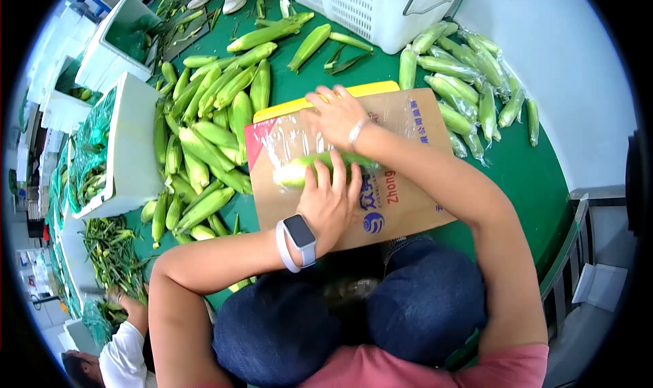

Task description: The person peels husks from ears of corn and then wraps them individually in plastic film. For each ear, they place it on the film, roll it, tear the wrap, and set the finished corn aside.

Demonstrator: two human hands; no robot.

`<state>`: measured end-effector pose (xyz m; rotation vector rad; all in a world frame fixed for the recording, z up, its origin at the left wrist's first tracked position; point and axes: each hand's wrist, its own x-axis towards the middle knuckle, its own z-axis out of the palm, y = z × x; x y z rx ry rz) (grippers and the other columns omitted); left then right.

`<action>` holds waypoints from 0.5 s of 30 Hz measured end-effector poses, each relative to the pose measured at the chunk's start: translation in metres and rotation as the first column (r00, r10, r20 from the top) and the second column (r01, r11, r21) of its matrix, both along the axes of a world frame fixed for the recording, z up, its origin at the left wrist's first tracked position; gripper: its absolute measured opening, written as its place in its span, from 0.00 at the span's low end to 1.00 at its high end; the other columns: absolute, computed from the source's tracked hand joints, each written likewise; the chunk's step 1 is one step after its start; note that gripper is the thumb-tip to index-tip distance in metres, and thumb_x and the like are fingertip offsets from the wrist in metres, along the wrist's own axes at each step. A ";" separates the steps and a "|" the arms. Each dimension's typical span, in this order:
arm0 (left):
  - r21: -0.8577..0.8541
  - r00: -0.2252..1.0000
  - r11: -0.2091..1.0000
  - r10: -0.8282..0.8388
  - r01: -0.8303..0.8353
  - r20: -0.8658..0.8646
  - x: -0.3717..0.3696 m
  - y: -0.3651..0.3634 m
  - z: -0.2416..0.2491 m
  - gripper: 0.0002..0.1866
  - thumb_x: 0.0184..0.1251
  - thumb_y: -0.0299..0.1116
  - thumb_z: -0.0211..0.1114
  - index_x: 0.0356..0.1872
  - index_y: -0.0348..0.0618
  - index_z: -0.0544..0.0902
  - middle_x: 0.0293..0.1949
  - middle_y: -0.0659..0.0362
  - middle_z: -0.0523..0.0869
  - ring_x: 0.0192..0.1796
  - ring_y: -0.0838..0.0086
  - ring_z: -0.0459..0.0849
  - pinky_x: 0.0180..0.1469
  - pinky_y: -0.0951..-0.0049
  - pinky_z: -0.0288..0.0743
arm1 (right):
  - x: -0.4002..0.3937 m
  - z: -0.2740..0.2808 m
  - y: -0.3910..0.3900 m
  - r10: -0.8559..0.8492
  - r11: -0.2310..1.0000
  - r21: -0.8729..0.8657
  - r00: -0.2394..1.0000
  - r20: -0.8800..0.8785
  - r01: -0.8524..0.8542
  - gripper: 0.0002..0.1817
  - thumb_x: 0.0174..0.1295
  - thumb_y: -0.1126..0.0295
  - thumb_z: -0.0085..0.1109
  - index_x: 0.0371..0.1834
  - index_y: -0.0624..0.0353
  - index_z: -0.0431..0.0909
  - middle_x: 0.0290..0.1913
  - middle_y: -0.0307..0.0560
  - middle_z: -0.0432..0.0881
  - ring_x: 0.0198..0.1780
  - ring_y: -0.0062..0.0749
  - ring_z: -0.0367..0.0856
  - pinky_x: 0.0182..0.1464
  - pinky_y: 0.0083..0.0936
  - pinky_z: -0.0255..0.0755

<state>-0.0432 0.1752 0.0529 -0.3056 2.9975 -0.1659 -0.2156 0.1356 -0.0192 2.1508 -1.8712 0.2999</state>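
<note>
An ear of corn (294, 173) in its green husk lies on clear plastic film (284, 140), on top of a brown printed cardboard sheet (415, 177). My left hand (330, 197), with a watch on its wrist, rests on the ear with fingers spread across it. Beyond the ear, my right hand (335, 119) lies over the film near the sheet's far edge, its fingers apart and slightly bent. A yellow strip (377, 89) shows along that edge. Whether the right fingertips pinch any film cannot be made out.
Unwrapped corn (211, 143) is heaped at the left, and film-wrapped ears (469, 82) lie at the right on the green surface (517, 184). A white basket (347, 10) stands at the back. White bins (139, 143) line the left, where another person (122, 354) handles husks.
</note>
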 end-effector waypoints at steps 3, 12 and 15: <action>-0.041 0.999 0.999 0.028 -0.030 -0.046 -0.025 -0.027 -0.027 0.60 0.31 0.64 0.71 0.65 0.37 0.59 0.60 0.36 0.64 0.61 0.37 0.63 0.60 0.46 0.61 | -0.030 0.024 -0.040 -0.310 0.921 0.282 0.943 0.117 0.268 0.13 0.59 0.59 0.52 0.39 0.55 0.76 0.46 0.51 0.80 0.48 0.41 0.78 0.47 0.36 0.71; 0.354 0.998 0.934 -0.034 0.050 -0.052 -0.095 -0.123 -0.053 0.33 0.34 0.48 0.75 0.42 0.38 0.78 0.38 0.49 0.79 0.44 0.57 0.79 0.45 0.59 0.74 | -0.063 0.049 -0.039 -0.561 0.527 0.746 0.826 -0.054 0.407 0.18 0.45 0.78 0.62 0.44 0.59 0.81 0.51 0.52 0.79 0.53 0.41 0.78 0.50 0.30 0.75; 0.405 0.892 0.885 -0.357 0.229 0.277 -0.054 -0.086 -0.052 0.32 0.32 0.46 0.75 0.43 0.41 0.80 0.35 0.48 0.82 0.40 0.55 0.80 0.44 0.60 0.74 | -0.068 0.030 -0.032 -0.625 0.535 0.736 0.781 0.012 0.416 0.21 0.42 0.81 0.64 0.44 0.60 0.81 0.51 0.54 0.79 0.53 0.42 0.78 0.50 0.31 0.75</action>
